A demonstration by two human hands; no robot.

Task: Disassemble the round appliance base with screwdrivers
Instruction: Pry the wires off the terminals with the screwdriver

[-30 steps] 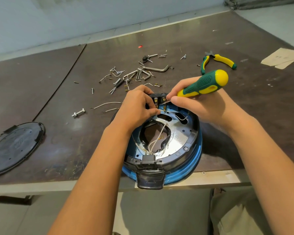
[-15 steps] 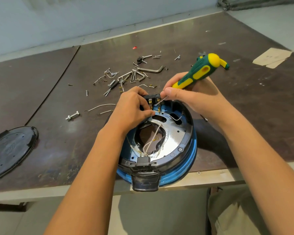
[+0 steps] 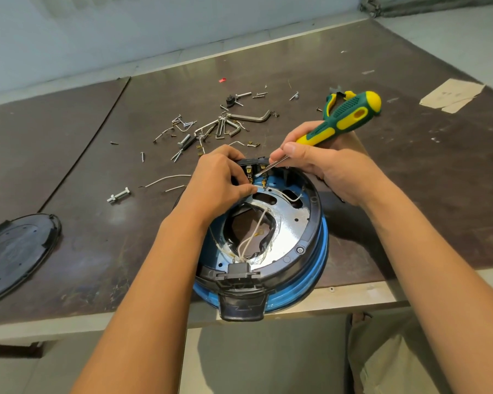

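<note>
Ribbed screwdriver (image 3: 342,120) tilted steeper, round blue base (image 3: 310,280), shiny plate (image 3: 292,223)

Bright, even daylight; wide-angle edge distortion

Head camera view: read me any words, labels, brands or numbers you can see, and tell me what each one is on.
No text here is legible.
On the black cover: a faint raised mark, too blurred to read.
On the cardboard scrap: faint marks, too small to read.
On the screwdriver: no print shows.
On the round appliance base: no label shows.
</note>
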